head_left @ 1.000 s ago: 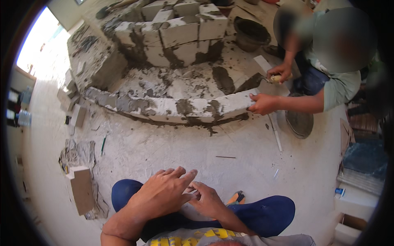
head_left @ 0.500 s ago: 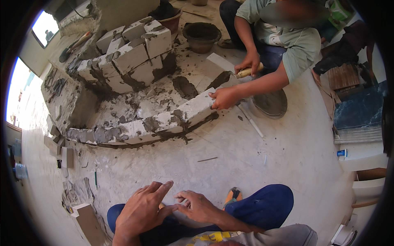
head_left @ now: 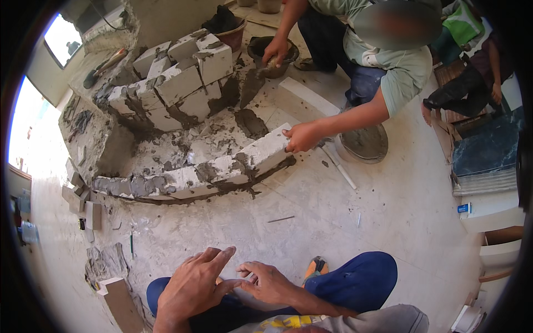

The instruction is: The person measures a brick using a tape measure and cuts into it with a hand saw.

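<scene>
My left hand (head_left: 194, 282) is raised in front of my knees, fingers extended and nothing in it. Beside it, my right hand (head_left: 270, 284) has loosely bent, parted fingers and is also bare; the two thumbs meet or nearly meet. Beyond them a low curved row of white blocks (head_left: 186, 178) with grey mortar joints lies on the floor. A co-worker's hand (head_left: 304, 137) rests on the row's right end block (head_left: 265, 149). The co-worker's other hand (head_left: 276, 51) grips a trowel (head_left: 252, 87) whose blade points down beside the stacked block wall (head_left: 179, 83).
A mortar bucket (head_left: 256, 49) stands behind the trowel, and a mortar basin (head_left: 369, 145) sits by the co-worker's knee. A loose white block (head_left: 311, 97) and a hammer (head_left: 338, 166) lie nearby. At lower left are another block (head_left: 119, 305) and a crumpled sack (head_left: 106, 263). Another person (head_left: 472, 83) is at far right.
The co-worker's trowel hand has swung from near the row's right end back and left towards the mortar bucket. Their other hand stays on the end block. My hands have hardly moved.
</scene>
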The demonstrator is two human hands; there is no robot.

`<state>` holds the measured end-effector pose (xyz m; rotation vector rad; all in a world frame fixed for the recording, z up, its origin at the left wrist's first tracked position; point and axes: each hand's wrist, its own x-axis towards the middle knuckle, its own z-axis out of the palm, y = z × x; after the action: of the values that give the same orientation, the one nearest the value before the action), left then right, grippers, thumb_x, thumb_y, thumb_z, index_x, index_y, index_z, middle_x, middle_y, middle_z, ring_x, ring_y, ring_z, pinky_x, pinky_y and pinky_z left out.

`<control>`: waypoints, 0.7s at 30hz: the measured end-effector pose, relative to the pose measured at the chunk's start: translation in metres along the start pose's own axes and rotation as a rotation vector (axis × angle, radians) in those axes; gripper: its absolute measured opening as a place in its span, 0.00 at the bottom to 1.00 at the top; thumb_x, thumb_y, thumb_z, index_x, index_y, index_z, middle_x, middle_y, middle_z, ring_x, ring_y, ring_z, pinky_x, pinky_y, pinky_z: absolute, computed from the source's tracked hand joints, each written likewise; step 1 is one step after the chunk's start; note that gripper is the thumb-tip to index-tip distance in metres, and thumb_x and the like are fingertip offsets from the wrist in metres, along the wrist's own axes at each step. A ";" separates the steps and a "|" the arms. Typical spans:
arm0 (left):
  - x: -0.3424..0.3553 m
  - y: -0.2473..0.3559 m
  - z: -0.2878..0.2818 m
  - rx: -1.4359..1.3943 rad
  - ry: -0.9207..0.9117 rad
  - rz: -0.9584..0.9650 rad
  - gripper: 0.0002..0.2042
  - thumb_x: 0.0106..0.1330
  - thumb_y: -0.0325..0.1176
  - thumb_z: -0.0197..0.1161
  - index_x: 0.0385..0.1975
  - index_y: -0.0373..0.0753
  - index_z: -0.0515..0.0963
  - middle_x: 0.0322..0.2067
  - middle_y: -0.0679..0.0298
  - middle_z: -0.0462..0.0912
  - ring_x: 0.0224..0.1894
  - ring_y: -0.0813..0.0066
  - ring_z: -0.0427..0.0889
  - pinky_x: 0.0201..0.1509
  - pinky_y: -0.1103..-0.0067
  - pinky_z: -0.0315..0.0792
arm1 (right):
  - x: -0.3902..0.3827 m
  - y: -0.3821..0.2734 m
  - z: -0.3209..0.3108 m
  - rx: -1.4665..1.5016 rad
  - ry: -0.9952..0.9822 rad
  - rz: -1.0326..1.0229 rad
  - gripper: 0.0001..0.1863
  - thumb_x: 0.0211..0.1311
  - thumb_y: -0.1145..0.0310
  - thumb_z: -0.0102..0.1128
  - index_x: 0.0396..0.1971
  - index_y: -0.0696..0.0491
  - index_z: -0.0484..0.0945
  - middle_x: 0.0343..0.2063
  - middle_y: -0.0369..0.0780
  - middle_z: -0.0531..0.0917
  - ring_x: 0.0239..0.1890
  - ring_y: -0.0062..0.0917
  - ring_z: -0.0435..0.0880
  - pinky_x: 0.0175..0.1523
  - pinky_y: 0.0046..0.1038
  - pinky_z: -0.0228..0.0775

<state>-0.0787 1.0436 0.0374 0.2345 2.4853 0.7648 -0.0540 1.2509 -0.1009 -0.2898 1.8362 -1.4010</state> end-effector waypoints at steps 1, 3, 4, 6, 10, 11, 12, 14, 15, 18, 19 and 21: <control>0.000 -0.001 0.001 0.003 0.001 0.001 0.34 0.66 0.46 0.74 0.68 0.35 0.74 0.53 0.46 0.84 0.56 0.44 0.84 0.61 0.60 0.77 | 0.000 0.000 0.000 -0.001 0.000 0.003 0.25 0.73 0.57 0.66 0.59 0.59 0.78 0.48 0.52 0.86 0.40 0.39 0.89 0.47 0.37 0.82; 0.000 0.000 0.002 0.004 0.004 0.002 0.34 0.66 0.46 0.74 0.68 0.36 0.74 0.53 0.46 0.84 0.56 0.45 0.84 0.61 0.60 0.77 | -0.001 0.001 -0.001 -0.009 0.000 -0.004 0.24 0.73 0.57 0.66 0.59 0.59 0.78 0.48 0.52 0.86 0.40 0.40 0.89 0.47 0.37 0.82; 0.000 0.000 0.002 0.002 0.004 0.001 0.34 0.66 0.46 0.74 0.68 0.36 0.74 0.53 0.46 0.84 0.56 0.45 0.84 0.61 0.60 0.77 | -0.001 0.001 0.000 -0.012 0.000 -0.008 0.24 0.73 0.57 0.65 0.59 0.59 0.78 0.48 0.52 0.86 0.40 0.40 0.89 0.47 0.37 0.82; 0.000 0.001 0.003 0.000 0.007 -0.001 0.33 0.66 0.46 0.73 0.68 0.36 0.74 0.53 0.46 0.84 0.56 0.45 0.84 0.61 0.61 0.77 | -0.001 0.003 -0.002 -0.031 0.006 -0.020 0.24 0.73 0.57 0.66 0.59 0.59 0.78 0.48 0.52 0.86 0.39 0.39 0.89 0.47 0.37 0.82; -0.002 0.002 0.002 0.002 0.037 0.018 0.33 0.66 0.44 0.73 0.68 0.36 0.74 0.53 0.46 0.84 0.55 0.44 0.84 0.61 0.60 0.77 | -0.001 0.000 -0.003 -0.025 0.011 -0.045 0.24 0.73 0.58 0.66 0.59 0.59 0.78 0.47 0.52 0.86 0.39 0.39 0.90 0.48 0.37 0.82; -0.002 -0.002 0.003 -0.008 0.045 0.009 0.33 0.67 0.43 0.73 0.69 0.36 0.74 0.53 0.46 0.84 0.55 0.44 0.84 0.61 0.60 0.77 | 0.002 0.003 0.000 -0.033 0.015 -0.042 0.24 0.73 0.58 0.66 0.59 0.59 0.79 0.47 0.52 0.86 0.39 0.38 0.90 0.48 0.36 0.82; -0.001 -0.007 0.005 -0.032 0.042 0.031 0.33 0.66 0.43 0.73 0.69 0.36 0.73 0.53 0.46 0.84 0.55 0.44 0.84 0.61 0.60 0.77 | 0.005 0.008 0.001 -0.044 0.015 -0.038 0.24 0.72 0.58 0.67 0.59 0.59 0.79 0.47 0.51 0.86 0.39 0.38 0.90 0.47 0.35 0.83; -0.007 -0.016 0.002 -0.059 0.073 0.063 0.33 0.66 0.42 0.73 0.69 0.36 0.73 0.53 0.46 0.84 0.55 0.44 0.84 0.60 0.60 0.78 | 0.008 0.008 0.005 -0.054 0.007 -0.022 0.25 0.71 0.58 0.68 0.59 0.59 0.79 0.47 0.51 0.86 0.39 0.37 0.90 0.47 0.34 0.83; -0.012 -0.020 -0.008 -0.129 0.024 0.000 0.33 0.66 0.42 0.73 0.69 0.36 0.73 0.56 0.45 0.83 0.56 0.44 0.84 0.60 0.59 0.78 | 0.008 0.002 0.006 -0.046 -0.003 0.006 0.25 0.71 0.58 0.68 0.59 0.59 0.80 0.48 0.51 0.86 0.39 0.36 0.91 0.47 0.33 0.84; -0.030 -0.062 -0.042 -0.136 0.254 -0.134 0.33 0.67 0.46 0.73 0.69 0.37 0.74 0.49 0.45 0.88 0.54 0.45 0.87 0.58 0.62 0.79 | 0.009 -0.011 -0.001 -0.078 -0.017 0.098 0.25 0.68 0.58 0.71 0.58 0.59 0.82 0.48 0.49 0.87 0.38 0.32 0.91 0.45 0.31 0.84; -0.041 -0.080 -0.055 -0.057 0.288 -0.281 0.33 0.68 0.47 0.73 0.69 0.37 0.74 0.47 0.45 0.88 0.52 0.45 0.88 0.58 0.62 0.80 | 0.011 -0.015 0.000 -0.088 -0.023 0.102 0.25 0.68 0.59 0.71 0.57 0.59 0.82 0.48 0.49 0.88 0.38 0.32 0.91 0.45 0.31 0.84; -0.049 -0.141 -0.070 0.093 0.354 -0.490 0.34 0.68 0.50 0.73 0.69 0.36 0.74 0.46 0.45 0.89 0.53 0.47 0.88 0.60 0.62 0.79 | 0.013 -0.018 0.000 -0.123 0.010 0.123 0.24 0.68 0.60 0.71 0.56 0.60 0.83 0.46 0.48 0.89 0.39 0.29 0.91 0.45 0.30 0.84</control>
<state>-0.0759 0.8790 0.0275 -0.5052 2.7381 0.5140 -0.0672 1.2366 -0.0904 -0.2285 1.9188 -1.2104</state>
